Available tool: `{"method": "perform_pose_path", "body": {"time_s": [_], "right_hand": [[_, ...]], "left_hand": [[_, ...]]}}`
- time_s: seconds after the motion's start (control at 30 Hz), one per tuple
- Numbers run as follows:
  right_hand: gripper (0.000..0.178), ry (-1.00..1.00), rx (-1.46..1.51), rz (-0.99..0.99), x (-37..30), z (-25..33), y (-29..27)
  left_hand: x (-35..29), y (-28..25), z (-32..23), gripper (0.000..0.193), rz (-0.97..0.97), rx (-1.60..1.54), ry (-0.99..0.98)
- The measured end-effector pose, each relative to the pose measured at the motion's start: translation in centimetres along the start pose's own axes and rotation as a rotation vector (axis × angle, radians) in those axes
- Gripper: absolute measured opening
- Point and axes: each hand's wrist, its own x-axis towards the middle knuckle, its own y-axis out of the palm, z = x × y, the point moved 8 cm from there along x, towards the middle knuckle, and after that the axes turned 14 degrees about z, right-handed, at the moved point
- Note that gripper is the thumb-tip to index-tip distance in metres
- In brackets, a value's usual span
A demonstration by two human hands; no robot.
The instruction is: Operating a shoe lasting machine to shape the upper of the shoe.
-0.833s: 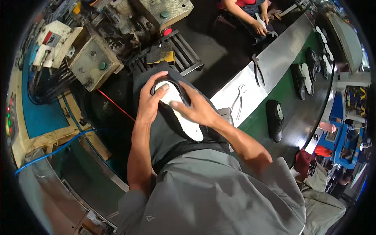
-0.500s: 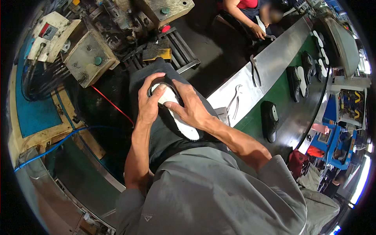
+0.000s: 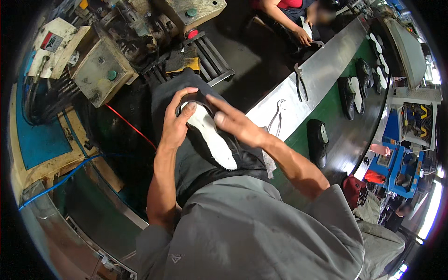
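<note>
A black shoe upper with a white insole board [image 3: 212, 135] facing up lies on my lap, sole side towards me. My left hand [image 3: 177, 119] curls around its toe end, thumb and fingers pressed on the black edge. My right hand [image 3: 233, 122] rests flat beside the white insole with its fingers stretched out towards the toe, touching the shoe's right side.
A machine with beige metal boxes [image 3: 100, 70] and a black grille [image 3: 210, 56] stands ahead. On the right runs a steel ledge with pincers [image 3: 300, 79] and a green conveyor [image 3: 336, 126] carrying black shoes [image 3: 318, 140]. Another person [image 3: 294, 18] works at the far end.
My right hand has lifted off the insole and its fingers have straightened towards the toe. The left hand stays wrapped on the toe end.
</note>
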Motion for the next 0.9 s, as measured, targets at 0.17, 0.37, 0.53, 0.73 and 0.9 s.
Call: {"method": "perform_pose_path", "body": {"time_s": [0.17,0.37,0.53,0.73,0.9], "right_hand": [[0.076,0.039,0.085,0.01,2.2,0.9,0.0],[0.065,0.003,-0.277,-0.214,2.2,2.0,0.7],[0.064,0.077,0.299,-0.068,1.2,-1.3,-0.2],[0.066,0.153,0.034,-0.131,-0.8,-2.0,1.2],[0.057,0.31,-0.451,-0.304,-1.5,-1.2,1.9]], "left_hand": [[0.1,0.8,-0.4,0.041,0.089,-0.145,0.016],[-0.5,1.8,-0.5,0.044,0.079,-0.079,-0.053],[-0.1,1.8,-0.8,0.047,0.099,-0.166,-0.078],[-0.3,1.9,-0.3,0.045,0.076,-0.12,-0.111],[-0.3,1.3,0.6,0.042,-0.007,0.109,-0.097]]}}
